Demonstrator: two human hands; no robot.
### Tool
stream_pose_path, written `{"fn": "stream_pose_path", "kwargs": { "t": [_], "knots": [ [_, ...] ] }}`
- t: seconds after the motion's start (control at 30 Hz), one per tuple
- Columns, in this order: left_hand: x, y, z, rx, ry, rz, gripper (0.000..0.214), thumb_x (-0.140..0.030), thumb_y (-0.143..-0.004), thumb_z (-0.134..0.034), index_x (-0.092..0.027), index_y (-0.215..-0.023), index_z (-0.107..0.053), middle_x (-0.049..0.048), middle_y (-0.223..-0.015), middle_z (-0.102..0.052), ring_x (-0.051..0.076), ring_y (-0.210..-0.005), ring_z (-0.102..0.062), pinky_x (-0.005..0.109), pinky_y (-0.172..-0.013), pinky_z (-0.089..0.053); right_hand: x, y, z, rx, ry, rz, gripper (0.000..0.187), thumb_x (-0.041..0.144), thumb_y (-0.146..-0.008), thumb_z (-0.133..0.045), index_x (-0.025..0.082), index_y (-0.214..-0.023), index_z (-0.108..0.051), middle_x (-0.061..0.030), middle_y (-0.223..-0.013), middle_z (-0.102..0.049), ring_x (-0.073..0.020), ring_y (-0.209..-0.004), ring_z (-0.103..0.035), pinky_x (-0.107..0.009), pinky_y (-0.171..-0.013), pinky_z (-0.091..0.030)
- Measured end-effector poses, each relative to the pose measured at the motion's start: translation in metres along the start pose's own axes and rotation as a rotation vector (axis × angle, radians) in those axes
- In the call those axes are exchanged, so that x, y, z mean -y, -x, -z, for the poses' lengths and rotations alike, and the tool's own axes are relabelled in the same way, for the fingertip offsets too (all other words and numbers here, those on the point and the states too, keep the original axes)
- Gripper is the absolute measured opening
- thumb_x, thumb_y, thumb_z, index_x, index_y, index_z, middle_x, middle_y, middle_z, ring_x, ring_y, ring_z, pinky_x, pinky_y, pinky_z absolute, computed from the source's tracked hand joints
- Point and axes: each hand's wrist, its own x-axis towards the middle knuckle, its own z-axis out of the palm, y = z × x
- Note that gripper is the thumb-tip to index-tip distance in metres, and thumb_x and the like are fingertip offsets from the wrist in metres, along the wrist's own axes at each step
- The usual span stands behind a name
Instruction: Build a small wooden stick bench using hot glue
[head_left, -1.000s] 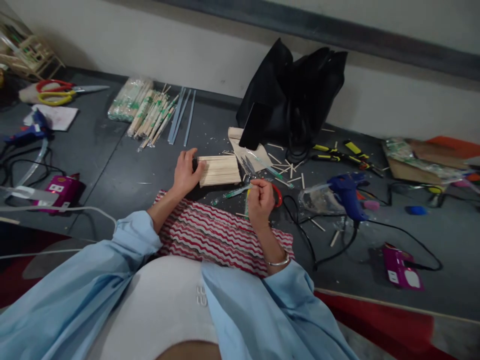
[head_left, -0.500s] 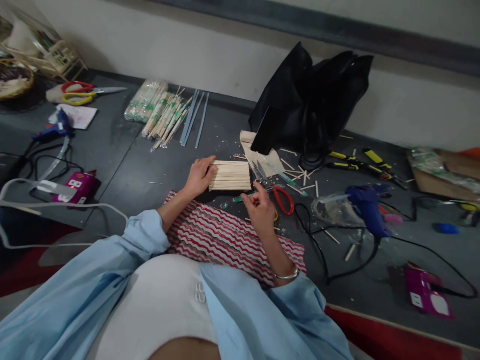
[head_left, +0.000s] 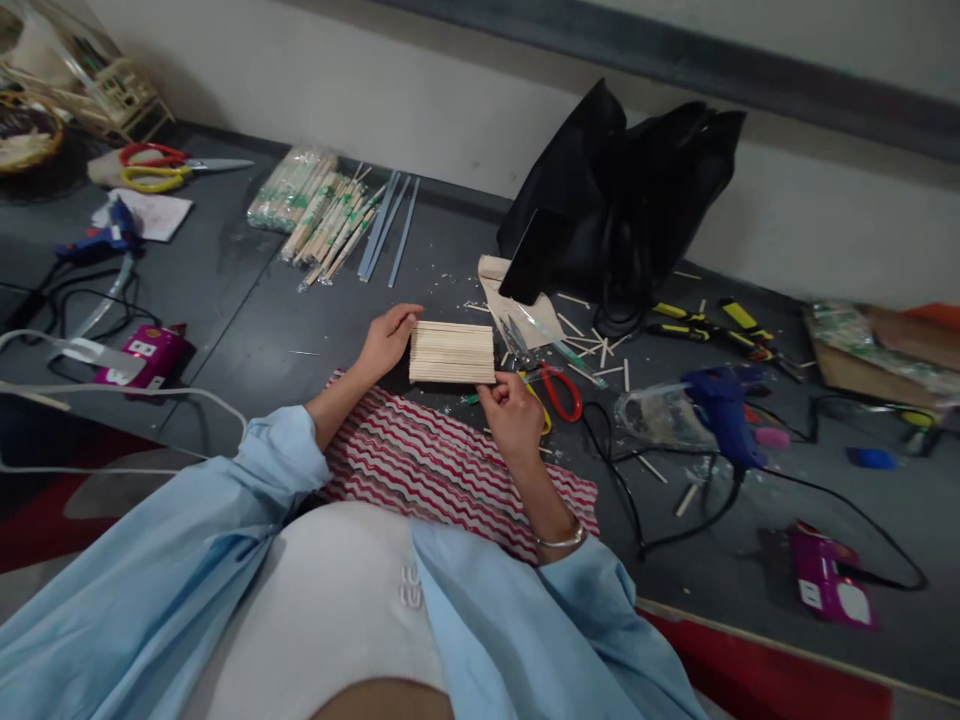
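Observation:
A rectangular panel of pale wooden sticks (head_left: 452, 353), laid side by side, is held between my two hands just beyond the striped cloth. My left hand (head_left: 388, 342) grips its left edge, with some fingers hidden behind it. At the lower right corner, my right hand (head_left: 516, 415) pinches the panel between thumb and fingers. Red-and-yellow-handled scissors (head_left: 561, 390) lie right beside my right hand. Under my forearms spreads a red, white and grey cloth (head_left: 442, 460).
Blue glue guns (head_left: 724, 415) with cords lie at right and far left, near purple boxes (head_left: 829, 580). Cut sticks (head_left: 604, 350) scatter before a black bag (head_left: 622, 200) with a phone (head_left: 534, 255) against it. Wrapped stick bundles (head_left: 330, 225) and cutters (head_left: 694, 325) lie farther back.
My right hand has closed on the panel's lower right corner. My left hand has drawn its fingers back from over the panel to its left edge.

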Motion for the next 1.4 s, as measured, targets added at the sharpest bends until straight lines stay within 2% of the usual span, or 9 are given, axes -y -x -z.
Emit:
{"fn": "stream_pose_path", "kwargs": {
  "t": [0.2,0.37,0.6,0.7,0.87,0.97,1.03,1.23,1.4],
  "knots": [
    [-0.005,-0.002,0.004,0.037,-0.084,0.0,0.023,-0.027,-0.09,-0.048,-0.018,-0.087,-0.069,0.0035,-0.085,-0.071,0.017,-0.082,-0.062,0.029,-0.081,-0.048,0.004,0.003,0.002,0.087,-0.055,0.049,0.019,0.038,-0.087,-0.064,0.021,-0.091,-0.07,-0.0007,-0.069,-0.071,-0.0172,-0.066,-0.065,-0.027,-0.067,-0.044],
    [-0.008,-0.004,0.006,0.066,-0.208,-0.014,0.019,-0.027,-0.087,-0.052,-0.019,-0.073,-0.063,0.0016,-0.072,-0.065,0.017,-0.077,-0.057,0.031,-0.078,-0.046,0.006,0.003,0.009,0.169,-0.079,0.089,0.011,0.033,-0.087,-0.066,0.023,-0.091,-0.07,-0.0034,-0.085,-0.078,-0.0194,-0.077,-0.072,-0.029,-0.072,-0.049],
    [-0.012,-0.004,0.006,0.105,-0.226,-0.031,0.024,-0.029,-0.087,-0.051,-0.019,-0.067,-0.059,0.001,-0.067,-0.059,0.016,-0.072,-0.054,0.031,-0.076,-0.044,0.0,-0.003,0.022,0.231,0.152,0.201,0.017,0.037,-0.091,-0.065,0.023,-0.083,-0.07,-0.0039,-0.076,-0.077,-0.0206,-0.074,-0.07,-0.029,-0.065,-0.042],
    [-0.012,-0.004,0.005,0.097,-0.204,-0.026,0.023,-0.029,-0.086,-0.051,-0.019,-0.067,-0.058,0.0008,-0.067,-0.058,0.016,-0.072,-0.053,0.03,-0.075,-0.043,-0.002,-0.006,0.03,0.185,0.184,0.201,0.021,0.038,-0.092,-0.062,0.022,-0.083,-0.07,-0.0038,-0.074,-0.075,-0.0199,-0.071,-0.068,-0.029,-0.065,-0.04],
    [-0.01,-0.007,0.006,0.03,-0.155,0.026,0.021,-0.026,-0.085,-0.05,-0.02,-0.065,-0.051,0.0003,-0.066,-0.054,0.015,-0.072,-0.051,0.029,-0.073,-0.042,-0.007,-0.008,0.054,-0.059,-0.053,0.082,0.03,0.045,-0.096,-0.052,0.021,-0.086,-0.067,-0.0008,-0.066,-0.068,-0.0169,-0.062,-0.061,-0.029,-0.065,-0.044],
    [-0.009,-0.009,0.01,0.01,-0.131,0.047,0.022,-0.024,-0.085,-0.049,-0.021,-0.063,-0.046,-0.0006,-0.065,-0.049,0.015,-0.07,-0.048,0.029,-0.07,-0.041,-0.009,-0.001,0.071,-0.142,-0.068,0.058,0.036,0.048,-0.098,-0.047,0.022,-0.082,-0.065,0.0001,-0.062,-0.064,-0.0166,-0.06,-0.058,-0.028,-0.062,-0.043],
    [-0.009,-0.01,0.013,0.031,-0.111,0.056,0.022,-0.024,-0.084,-0.049,-0.021,-0.063,-0.045,-0.0009,-0.064,-0.048,0.014,-0.069,-0.047,0.029,-0.068,-0.04,-0.011,0.007,0.078,-0.079,0.017,0.106,0.036,0.046,-0.098,-0.048,0.022,-0.08,-0.067,-0.001,-0.065,-0.066,-0.0165,-0.063,-0.06,-0.028,-0.063,-0.042],
    [-0.008,-0.012,0.016,0.04,-0.15,0.051,0.018,-0.025,-0.084,-0.049,-0.021,-0.066,-0.051,-0.0003,-0.065,-0.052,0.015,-0.07,-0.05,0.029,-0.07,-0.043,-0.018,0.03,0.074,0.329,0.266,0.311,0.011,0.029,-0.09,-0.063,0.025,-0.093,-0.073,-0.0041,-0.094,-0.073,-0.0186,-0.087,-0.065,-0.027,-0.071,-0.043],
    [-0.032,0.001,0.021,-0.17,-0.292,-0.166,0.011,-0.024,-0.086,-0.052,-0.021,-0.084,-0.062,0.0066,-0.095,-0.069,0.022,-0.098,-0.061,0.039,-0.096,-0.046,-0.015,0.033,0.071,0.329,0.327,0.345,0.016,0.027,-0.094,-0.058,0.023,-0.084,-0.07,-0.0054,-0.089,-0.071,-0.0187,-0.087,-0.064,-0.027,-0.073,-0.043]
  ]
}}
